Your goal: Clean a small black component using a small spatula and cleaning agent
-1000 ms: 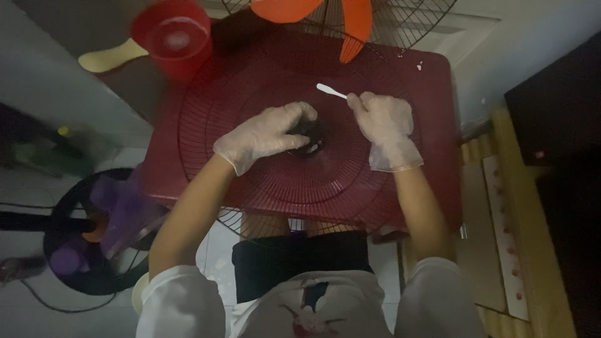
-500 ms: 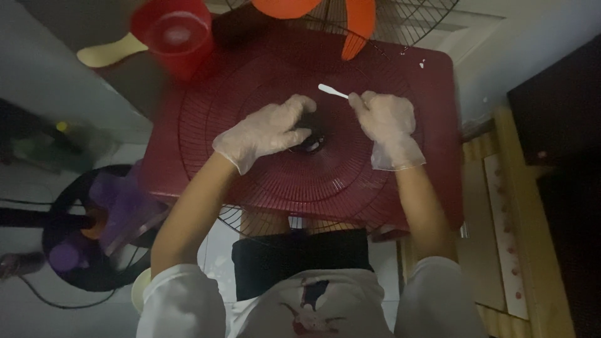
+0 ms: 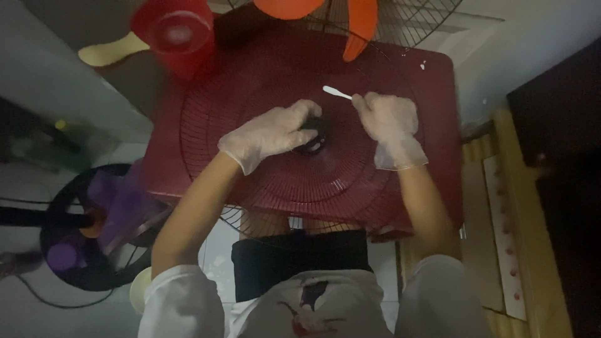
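The gloved left hand (image 3: pixel 270 133) lies half-curled on the dark round hub (image 3: pixel 313 136) at the middle of the wire fan guard (image 3: pixel 275 181), fingertips wrapped over the hub's left side. The gloved right hand (image 3: pixel 388 117) is closed around a small white brush (image 3: pixel 337 93), whose tip points toward the far edge of the dark red surface (image 3: pixel 438 87). The guard lies flat on that surface, overhanging its near edge.

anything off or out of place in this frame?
Nothing looks spilled or broken. The wire fan grille lies flat on the dark red table and overhangs its near edge. The left hand covers the grille's dark centre hub; the right hand holds a small white tool.
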